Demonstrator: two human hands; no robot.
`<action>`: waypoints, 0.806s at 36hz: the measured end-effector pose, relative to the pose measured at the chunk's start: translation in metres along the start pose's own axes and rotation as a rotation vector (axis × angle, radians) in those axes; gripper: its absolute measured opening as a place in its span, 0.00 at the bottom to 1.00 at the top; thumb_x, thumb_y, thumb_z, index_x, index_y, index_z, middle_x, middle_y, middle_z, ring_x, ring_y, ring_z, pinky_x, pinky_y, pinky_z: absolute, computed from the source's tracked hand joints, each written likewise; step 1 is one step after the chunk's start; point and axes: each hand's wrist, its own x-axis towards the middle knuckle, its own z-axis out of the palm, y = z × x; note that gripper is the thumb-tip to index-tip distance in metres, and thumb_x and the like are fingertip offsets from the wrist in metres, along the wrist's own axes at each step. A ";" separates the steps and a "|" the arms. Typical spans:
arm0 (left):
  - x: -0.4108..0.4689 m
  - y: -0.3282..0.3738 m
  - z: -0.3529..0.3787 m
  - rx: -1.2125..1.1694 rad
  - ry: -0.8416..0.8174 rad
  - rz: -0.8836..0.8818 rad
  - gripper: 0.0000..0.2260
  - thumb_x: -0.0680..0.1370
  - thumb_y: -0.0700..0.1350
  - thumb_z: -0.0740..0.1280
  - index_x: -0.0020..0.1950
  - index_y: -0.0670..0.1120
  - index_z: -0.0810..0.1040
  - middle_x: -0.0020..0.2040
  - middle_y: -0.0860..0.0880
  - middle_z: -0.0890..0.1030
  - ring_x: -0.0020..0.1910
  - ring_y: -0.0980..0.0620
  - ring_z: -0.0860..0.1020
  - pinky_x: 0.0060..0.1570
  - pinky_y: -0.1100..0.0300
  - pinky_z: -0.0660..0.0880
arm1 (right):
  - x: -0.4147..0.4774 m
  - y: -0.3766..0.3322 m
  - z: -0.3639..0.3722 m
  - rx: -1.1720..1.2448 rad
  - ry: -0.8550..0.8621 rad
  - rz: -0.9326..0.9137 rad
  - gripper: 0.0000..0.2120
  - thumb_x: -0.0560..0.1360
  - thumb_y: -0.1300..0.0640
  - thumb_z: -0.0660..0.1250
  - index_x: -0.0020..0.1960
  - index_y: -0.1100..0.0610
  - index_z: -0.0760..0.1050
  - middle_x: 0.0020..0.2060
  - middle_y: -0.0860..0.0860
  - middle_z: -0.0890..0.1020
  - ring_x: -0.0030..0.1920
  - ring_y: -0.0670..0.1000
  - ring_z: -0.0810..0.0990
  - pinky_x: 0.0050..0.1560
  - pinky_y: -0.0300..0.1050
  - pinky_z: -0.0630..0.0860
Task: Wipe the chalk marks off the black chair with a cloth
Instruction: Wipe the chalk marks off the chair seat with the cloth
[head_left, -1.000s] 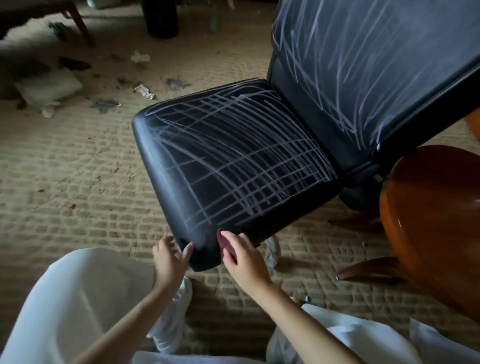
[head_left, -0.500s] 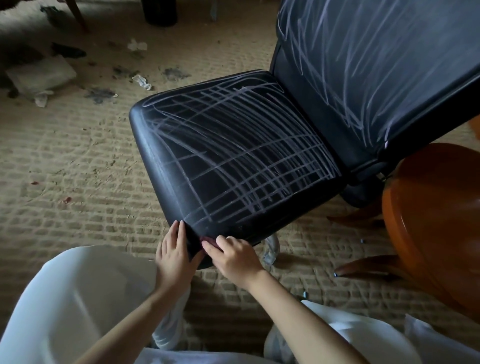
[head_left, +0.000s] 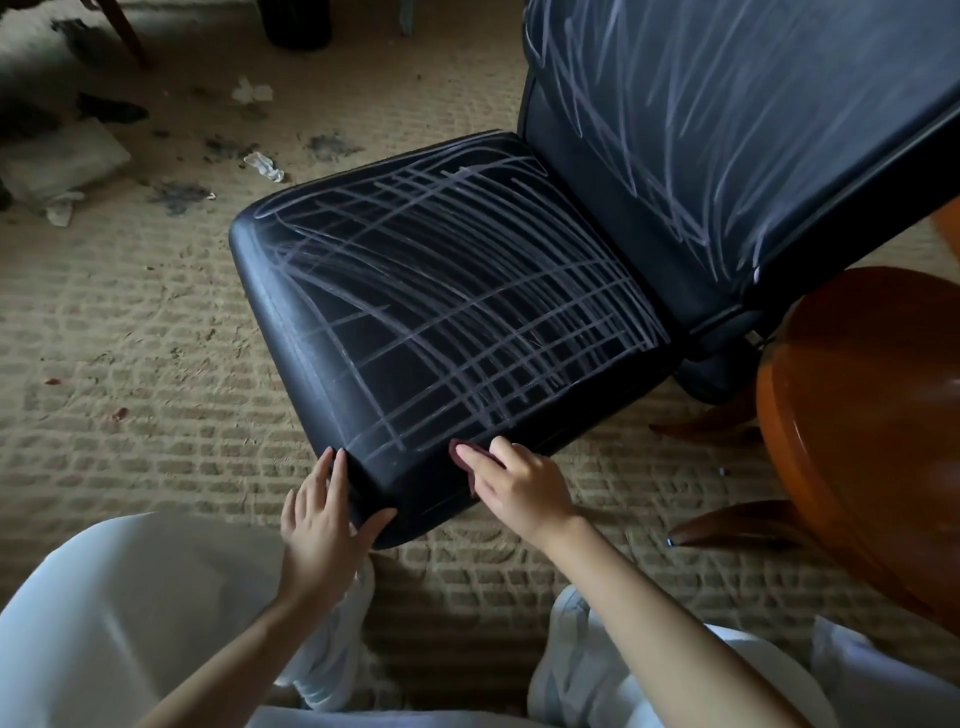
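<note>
The black chair (head_left: 311, 332) fills the middle of the head view, its seat and raised backrest (head_left: 727, 104) crossed with white chalk lines (head_left: 467, 291). My left hand (head_left: 324, 512) grips the seat's near corner, thumb under the edge and fingers up its left side. My right hand (head_left: 519, 486) presses a small dark red cloth (head_left: 462, 452) flat against the seat's near edge; most of the cloth is hidden under the fingers.
A glossy orange-brown wooden chair (head_left: 857, 426) stands close at the right, its legs on the floor. The woven tan carpet (head_left: 130, 338) carries paper scraps (head_left: 265, 166) and dark stains at the back left. My white-trousered knees (head_left: 130, 613) sit at the bottom.
My right hand with the cloth has slid to the right along the seat's near edge, away from the left hand. The left hand has kept its grip on the corner.
</note>
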 end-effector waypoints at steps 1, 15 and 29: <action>0.000 0.000 -0.001 -0.003 0.004 0.000 0.45 0.68 0.74 0.50 0.76 0.45 0.60 0.76 0.46 0.62 0.73 0.46 0.60 0.72 0.47 0.54 | -0.001 0.005 -0.001 -0.003 -0.010 0.011 0.15 0.72 0.59 0.62 0.55 0.55 0.82 0.34 0.52 0.75 0.29 0.53 0.76 0.20 0.45 0.74; 0.002 -0.001 -0.006 0.087 -0.037 0.045 0.47 0.69 0.77 0.44 0.75 0.43 0.62 0.74 0.44 0.65 0.71 0.44 0.64 0.70 0.45 0.59 | -0.002 0.038 -0.009 -0.053 0.008 0.013 0.15 0.73 0.59 0.61 0.53 0.56 0.83 0.34 0.52 0.75 0.29 0.53 0.76 0.20 0.44 0.74; 0.010 0.072 0.008 0.021 0.048 0.681 0.21 0.78 0.50 0.59 0.67 0.41 0.74 0.66 0.44 0.76 0.65 0.47 0.73 0.67 0.50 0.64 | -0.005 0.023 -0.013 -0.049 -0.036 -0.029 0.14 0.74 0.56 0.67 0.59 0.57 0.80 0.37 0.53 0.76 0.32 0.53 0.77 0.22 0.44 0.73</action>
